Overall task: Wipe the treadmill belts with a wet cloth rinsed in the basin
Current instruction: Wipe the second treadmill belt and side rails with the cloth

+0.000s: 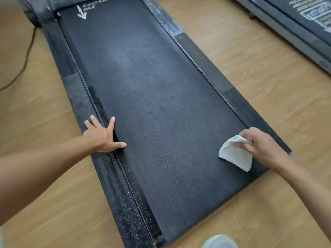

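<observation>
A long black treadmill belt (152,104) runs from the top left down to the bottom of the head view, dusty grey along its middle. My right hand (261,145) grips a folded white cloth (236,154) and holds it against the belt at its right edge, near the back end. My left hand (102,135) rests flat with spread fingers on the left side rail (78,97), thumb lying on the belt's edge. No basin is in view.
A second treadmill (304,24) lies at the top right across a strip of wooden floor (241,51). A black cable (25,59) trails over the floor at the left. A pale shoe tip (219,241) shows at the bottom edge. The right side rail (215,74) borders the belt.
</observation>
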The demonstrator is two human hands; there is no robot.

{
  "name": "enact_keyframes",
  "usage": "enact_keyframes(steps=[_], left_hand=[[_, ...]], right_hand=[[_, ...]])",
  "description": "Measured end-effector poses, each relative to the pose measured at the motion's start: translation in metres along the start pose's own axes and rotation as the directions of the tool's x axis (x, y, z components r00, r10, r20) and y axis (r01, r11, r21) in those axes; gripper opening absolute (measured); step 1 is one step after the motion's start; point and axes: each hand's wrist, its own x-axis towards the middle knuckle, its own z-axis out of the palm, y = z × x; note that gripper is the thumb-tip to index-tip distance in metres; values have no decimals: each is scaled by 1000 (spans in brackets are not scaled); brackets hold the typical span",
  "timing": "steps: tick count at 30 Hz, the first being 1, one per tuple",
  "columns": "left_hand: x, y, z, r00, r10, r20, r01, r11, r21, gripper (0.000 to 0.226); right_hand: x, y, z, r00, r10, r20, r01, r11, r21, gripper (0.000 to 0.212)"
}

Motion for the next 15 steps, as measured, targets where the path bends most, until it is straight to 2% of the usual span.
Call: enact_keyframes(steps=[3, 9, 12, 15], left_hand=[[1, 2, 1, 1000, -10, 17, 10, 1000, -3, 126], [4, 3, 2, 1000, -16, 13, 15, 1000, 12, 124], [6, 1, 5, 1000, 0, 3, 0, 1000, 12, 124], [11, 0, 10, 1000, 7, -12, -7, 1000, 20, 124]], right_hand=[[33, -34, -6, 993, -50, -111, 67, 986, 155, 14], [118, -76, -35, 993, 4, -116, 29, 959, 280, 12], [156, -83, -60, 962, 16, -272, 51, 970, 238, 19], [172, -90, -79, 872, -73, -484, 142, 984, 108, 22]])
